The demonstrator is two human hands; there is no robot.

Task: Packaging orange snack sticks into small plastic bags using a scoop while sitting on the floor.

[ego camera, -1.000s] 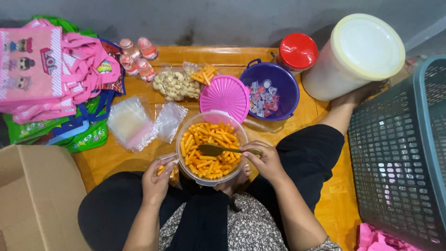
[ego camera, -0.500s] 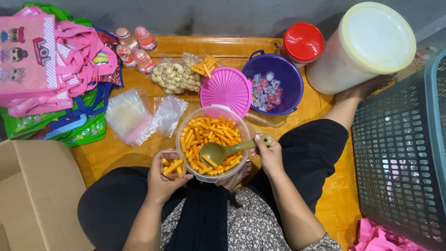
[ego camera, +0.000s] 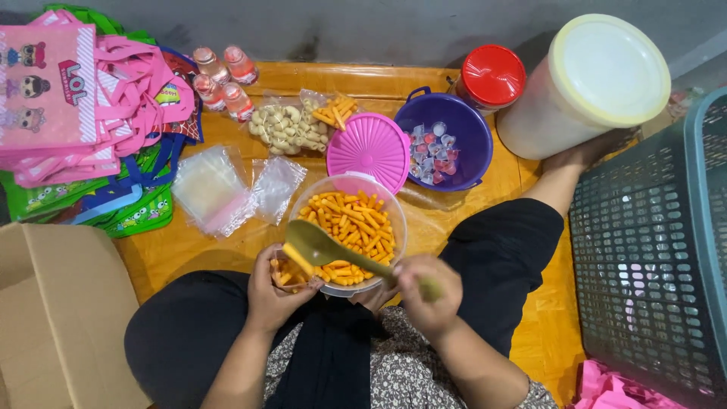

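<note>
The right hand (ego camera: 428, 294), closed on an olive plastic spoon (ego camera: 318, 244), has swung it from the clear tub of orange snack sticks (ego camera: 350, 227) leftward over the small clear bag (ego camera: 288, 271) pinched in the left hand (ego camera: 274, 297), loading it

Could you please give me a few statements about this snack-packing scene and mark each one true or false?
1. The right hand holds a spoon by its handle. True.
2. The left hand holds a small bag with orange sticks in it. True.
3. The pink lid sits closed on the purple bowl. False: it lies beside the bowl, which is open.
4. The clear bowl is empty. False: it holds orange sticks.
5. The red-lidded jar stands next to the purple bowl. True.
6. The basket is on the person's left. False: it is on the right.
</note>
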